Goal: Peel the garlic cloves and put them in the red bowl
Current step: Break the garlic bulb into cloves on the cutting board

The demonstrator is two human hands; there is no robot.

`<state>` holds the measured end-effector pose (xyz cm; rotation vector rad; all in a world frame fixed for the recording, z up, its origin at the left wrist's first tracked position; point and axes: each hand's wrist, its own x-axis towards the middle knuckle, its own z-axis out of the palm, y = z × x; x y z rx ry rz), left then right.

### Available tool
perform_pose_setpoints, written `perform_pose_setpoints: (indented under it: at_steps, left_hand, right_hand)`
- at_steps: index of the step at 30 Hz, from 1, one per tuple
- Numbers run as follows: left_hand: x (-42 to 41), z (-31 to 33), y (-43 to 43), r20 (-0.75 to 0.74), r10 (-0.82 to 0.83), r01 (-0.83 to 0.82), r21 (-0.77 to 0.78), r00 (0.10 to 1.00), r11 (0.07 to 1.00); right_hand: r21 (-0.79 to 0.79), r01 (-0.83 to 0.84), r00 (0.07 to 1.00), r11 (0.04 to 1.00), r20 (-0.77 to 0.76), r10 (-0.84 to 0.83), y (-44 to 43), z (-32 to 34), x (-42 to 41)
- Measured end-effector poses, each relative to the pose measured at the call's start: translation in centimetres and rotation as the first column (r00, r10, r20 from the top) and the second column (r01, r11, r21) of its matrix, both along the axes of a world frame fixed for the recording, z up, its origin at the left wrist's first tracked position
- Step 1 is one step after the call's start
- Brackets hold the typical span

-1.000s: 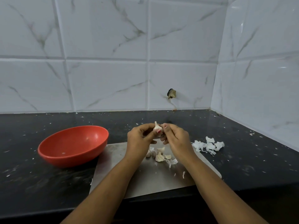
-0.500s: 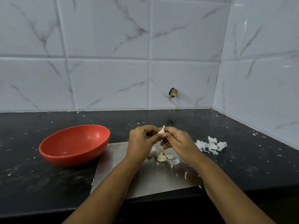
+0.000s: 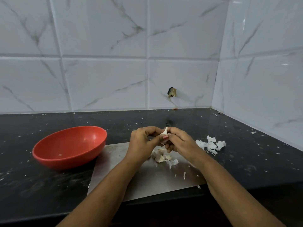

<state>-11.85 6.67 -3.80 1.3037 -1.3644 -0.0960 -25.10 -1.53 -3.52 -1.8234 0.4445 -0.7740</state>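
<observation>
A white garlic clove (image 3: 165, 132) with its pointed tip up is held above the steel board (image 3: 131, 182). My left hand (image 3: 144, 141) pinches it from the left and my right hand (image 3: 178, 140) pinches it from the right, fingertips meeting on the clove. Below the hands, several loose garlic cloves (image 3: 161, 157) and bits of skin lie on the board. The red bowl (image 3: 70, 146) stands to the left on the black counter, tilted a little, with only a small white fleck inside.
A heap of white garlic skins (image 3: 211, 145) lies on the black counter (image 3: 32, 185) right of the board. Tiled walls close the back and right sides. The counter's front edge runs just below the board. Small skin flecks dot the counter.
Both hands have kept hold of the clove and worked it slightly, the clove's tip turning a little. The bowl and the cloves on the board have stayed put.
</observation>
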Motion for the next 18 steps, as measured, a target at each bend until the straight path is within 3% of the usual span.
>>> perform_pose_setpoints:
  at_steps: [10,18]
  left_hand:
    - [-1.0,0.2,0.4,0.100,0.004,0.002,-0.062,0.995,0.998]
    - [-0.7,0.0,0.3,0.053,-0.030,0.033,-0.051,0.998,0.998]
  right_hand:
    - [0.054,0.035,0.998,0.998,0.053,-0.038,0.4,0.3,-0.1]
    - [0.126,-0.009,0.995,0.992,0.103,-0.004,0.6,0.6,-0.5]
